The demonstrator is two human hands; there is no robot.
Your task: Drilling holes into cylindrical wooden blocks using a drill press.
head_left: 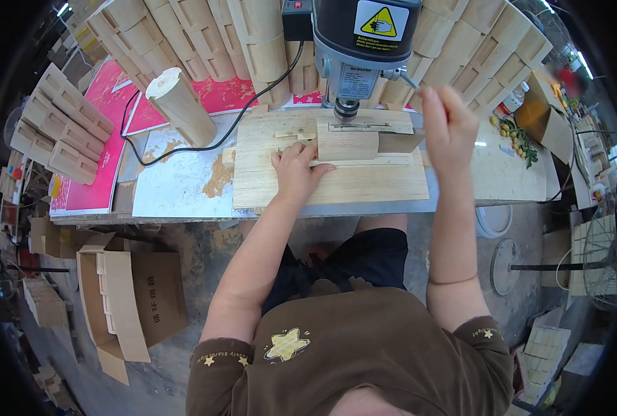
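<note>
A benchtop drill press (360, 66) stands over a wooden jig board (267, 187). A pale half-round wooden block (348, 147) lies on the board, with a slot along its top under the chuck (346, 109). My left hand (297, 172) grips the left end of this block, its thumb along the front rail. My right hand (450, 125) is raised right of the machine, closed in a fist round the end of the feed lever (409, 78). The fist hides the lever's grip. Whether the bit touches the wood, I cannot tell.
Stacks of slotted wooden pieces (267, 55) line the bench's back, with more (66, 128) at the left. A wooden cylinder (181, 107) stands near the black power cable (256, 100). A cardboard box (132, 298) sits on the floor at left, a white bucket (494, 220) at right.
</note>
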